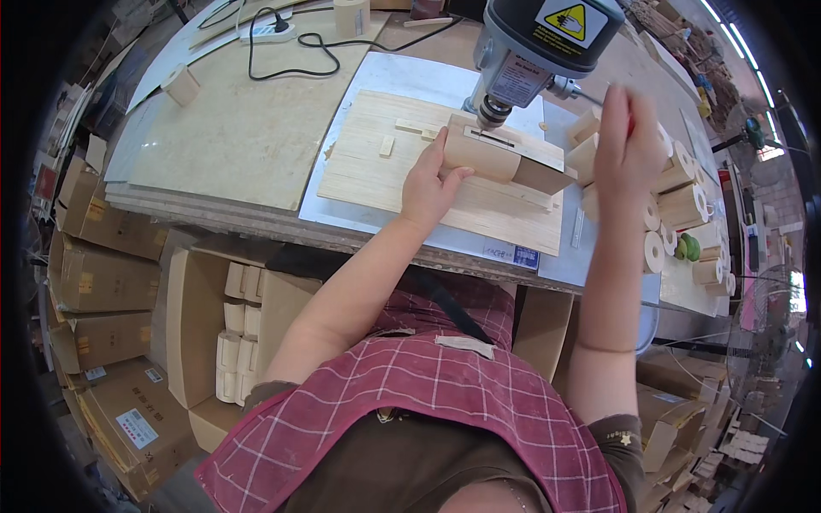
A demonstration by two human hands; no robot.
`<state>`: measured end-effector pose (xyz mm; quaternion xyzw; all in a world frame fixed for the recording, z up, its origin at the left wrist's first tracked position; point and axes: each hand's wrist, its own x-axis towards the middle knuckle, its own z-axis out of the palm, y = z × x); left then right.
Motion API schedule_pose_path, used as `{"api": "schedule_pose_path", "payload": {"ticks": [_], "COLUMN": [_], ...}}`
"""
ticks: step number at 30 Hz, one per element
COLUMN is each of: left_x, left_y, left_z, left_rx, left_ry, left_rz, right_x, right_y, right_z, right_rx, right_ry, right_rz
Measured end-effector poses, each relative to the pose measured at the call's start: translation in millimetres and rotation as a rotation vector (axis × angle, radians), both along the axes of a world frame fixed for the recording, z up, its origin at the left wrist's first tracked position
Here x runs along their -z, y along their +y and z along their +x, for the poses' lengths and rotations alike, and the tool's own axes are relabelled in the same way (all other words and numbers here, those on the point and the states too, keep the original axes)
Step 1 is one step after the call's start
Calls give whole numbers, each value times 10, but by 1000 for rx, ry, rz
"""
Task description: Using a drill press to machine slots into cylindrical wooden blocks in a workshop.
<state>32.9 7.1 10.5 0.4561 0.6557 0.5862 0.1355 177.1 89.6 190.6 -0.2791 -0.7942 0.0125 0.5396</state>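
My left hand (428,188) grips a pale, rounded wooden block (481,159), thumb along its near side and fingers at its left end. The block lies against a wooden jig (542,177) with a slotted plate on top, directly under the chuck (493,112) of a grey bench drill press (518,75). Whether the bit touches the wood is hard to make out. Raised at the right of the drill, my right hand (631,137) is closed on the feed lever (590,97); the hand is smeared by motion, with a bit of red showing between its fingers.
Under the jig lies a light wooden board (355,167) with small wood strips (387,145). Several wooden cylinders (680,203) crowd the right side. A black cord (329,73) runs from a power strip (268,32) at the back left. Below stands an open carton (190,333) holding wooden pieces.
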Motion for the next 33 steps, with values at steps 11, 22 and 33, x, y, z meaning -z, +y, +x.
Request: {"api": "schedule_pose_path", "payload": {"ticks": [11, 22, 33], "left_x": [-16, -81, -685], "left_y": [76, -18, -1244], "left_z": [57, -20, -756], "left_rx": [43, 70, 247], "left_ry": [9, -96, -7], "left_rz": [38, -89, -215], "right_x": [-350, 1397, 1244], "right_y": [1163, 619, -236], "right_z": [-69, 784, 547], "right_rx": [53, -286, -543], "right_ry": [-84, -322, -143], "right_rz": [-275, -914, -1181]}}
